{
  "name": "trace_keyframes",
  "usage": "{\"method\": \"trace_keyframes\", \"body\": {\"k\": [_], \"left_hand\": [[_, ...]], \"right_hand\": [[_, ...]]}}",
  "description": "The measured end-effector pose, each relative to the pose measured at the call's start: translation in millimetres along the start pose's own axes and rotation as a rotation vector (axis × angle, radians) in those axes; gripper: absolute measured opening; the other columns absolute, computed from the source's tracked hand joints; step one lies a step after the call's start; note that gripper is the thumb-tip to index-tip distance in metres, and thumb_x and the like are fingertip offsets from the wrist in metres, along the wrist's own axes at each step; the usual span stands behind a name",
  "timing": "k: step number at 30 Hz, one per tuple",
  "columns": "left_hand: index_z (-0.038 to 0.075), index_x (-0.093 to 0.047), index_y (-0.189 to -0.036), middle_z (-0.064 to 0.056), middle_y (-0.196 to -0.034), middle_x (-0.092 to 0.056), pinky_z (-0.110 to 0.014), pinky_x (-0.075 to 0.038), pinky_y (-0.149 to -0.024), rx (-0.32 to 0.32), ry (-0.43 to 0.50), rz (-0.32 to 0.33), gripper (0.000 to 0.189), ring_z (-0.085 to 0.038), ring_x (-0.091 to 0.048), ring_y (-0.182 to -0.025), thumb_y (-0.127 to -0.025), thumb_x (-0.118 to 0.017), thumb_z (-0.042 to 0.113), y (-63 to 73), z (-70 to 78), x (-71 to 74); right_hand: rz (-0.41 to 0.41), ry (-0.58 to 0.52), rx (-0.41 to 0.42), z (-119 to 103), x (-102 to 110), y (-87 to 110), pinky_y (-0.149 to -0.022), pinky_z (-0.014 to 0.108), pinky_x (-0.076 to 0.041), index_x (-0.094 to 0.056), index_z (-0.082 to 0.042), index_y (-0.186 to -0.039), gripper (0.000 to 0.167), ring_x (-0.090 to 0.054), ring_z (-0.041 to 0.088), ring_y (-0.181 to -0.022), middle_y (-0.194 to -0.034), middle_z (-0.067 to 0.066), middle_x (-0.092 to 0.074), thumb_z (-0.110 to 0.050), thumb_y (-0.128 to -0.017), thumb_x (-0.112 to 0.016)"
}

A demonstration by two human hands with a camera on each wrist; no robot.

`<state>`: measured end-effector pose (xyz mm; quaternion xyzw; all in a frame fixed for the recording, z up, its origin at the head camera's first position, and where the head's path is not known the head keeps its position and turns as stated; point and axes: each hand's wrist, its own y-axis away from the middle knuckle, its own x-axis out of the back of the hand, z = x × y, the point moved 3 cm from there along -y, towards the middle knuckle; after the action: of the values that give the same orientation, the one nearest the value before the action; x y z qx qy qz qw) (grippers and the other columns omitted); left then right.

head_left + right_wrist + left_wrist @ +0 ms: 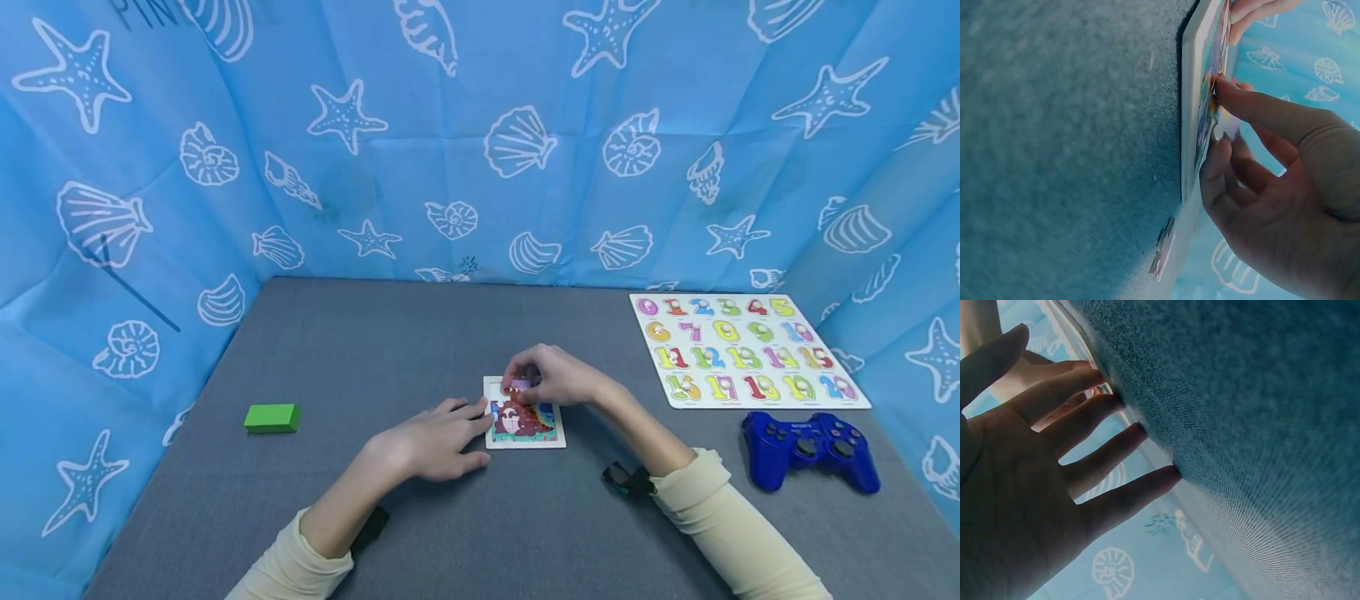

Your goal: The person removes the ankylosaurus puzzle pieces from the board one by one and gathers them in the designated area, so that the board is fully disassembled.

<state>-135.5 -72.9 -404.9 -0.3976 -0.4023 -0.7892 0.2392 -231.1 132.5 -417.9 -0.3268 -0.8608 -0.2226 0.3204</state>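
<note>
The puzzle board (525, 427) lies flat on the grey table (375, 333) in front of me, its pale frame around a printed dinosaur scene, with both my hands at it. My right hand (557, 375) is bent over its upper part, thumb and fingers drawn close together, pinching a small pale puzzle piece (1226, 122) just above the printed surface; I cannot tell whether the piece touches it. My left hand (438, 443) grips nothing: its fingers are extended and slightly spread, the foremost fingertips against the board's left edge, the thumb apart from them, nearer me. Well off to my left is a green block (272, 418). On my right, well apart from the puzzle, a white number board (765, 405) lies farther back, with a blue game controller (812, 442) just nearer me.
</note>
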Motion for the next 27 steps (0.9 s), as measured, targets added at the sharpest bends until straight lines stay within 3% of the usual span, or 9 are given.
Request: {"method": "trace_keyframes", "body": {"k": [7, 19, 27], "left_hand": [[0.022, -0.040, -0.170, 0.000, -0.182, -0.026, -0.063, -0.031, -0.133, 0.006, -0.009, -0.003, 0.065, -0.030, -0.023, -0.170, -0.112, -0.058, 0.047, -0.2, 0.5, 0.3], [0.022, -0.040, -0.170, 0.000, -0.183, -0.026, -0.061, -0.031, -0.134, 0.008, 0.003, -0.007, 0.065, -0.030, -0.022, -0.170, -0.112, -0.058, 0.047, 1.0, 1.1, 0.7], [0.021, -0.040, -0.169, 0.000, -0.182, -0.026, -0.062, -0.031, -0.133, 0.008, 0.003, -0.001, 0.065, -0.030, -0.023, -0.170, -0.112, -0.058, 0.047, -0.3, 0.6, -1.2]], "right_hand": [[-0.011, -0.031, 0.023, 1, 1, 0.7, -0.096, 0.039, -0.062, -0.079, -0.010, -0.111, 0.019, -0.071, 0.013, -0.100, -0.107, 0.004, -0.078, -0.001, -0.094, -0.079], [0.021, -0.131, 0.077, 10, 9, 15.2, -0.100, 0.039, -0.061, -0.077, -0.005, -0.119, 0.022, -0.073, 0.022, -0.110, -0.117, 0.011, -0.079, -0.007, -0.098, -0.078], [0.043, -0.204, 0.044, 16, 19, 32.9, -0.095, 0.031, -0.064, -0.075, -0.003, -0.126, 0.030, -0.075, 0.025, -0.112, -0.124, 0.016, -0.077, -0.009, -0.097, -0.080]]}}
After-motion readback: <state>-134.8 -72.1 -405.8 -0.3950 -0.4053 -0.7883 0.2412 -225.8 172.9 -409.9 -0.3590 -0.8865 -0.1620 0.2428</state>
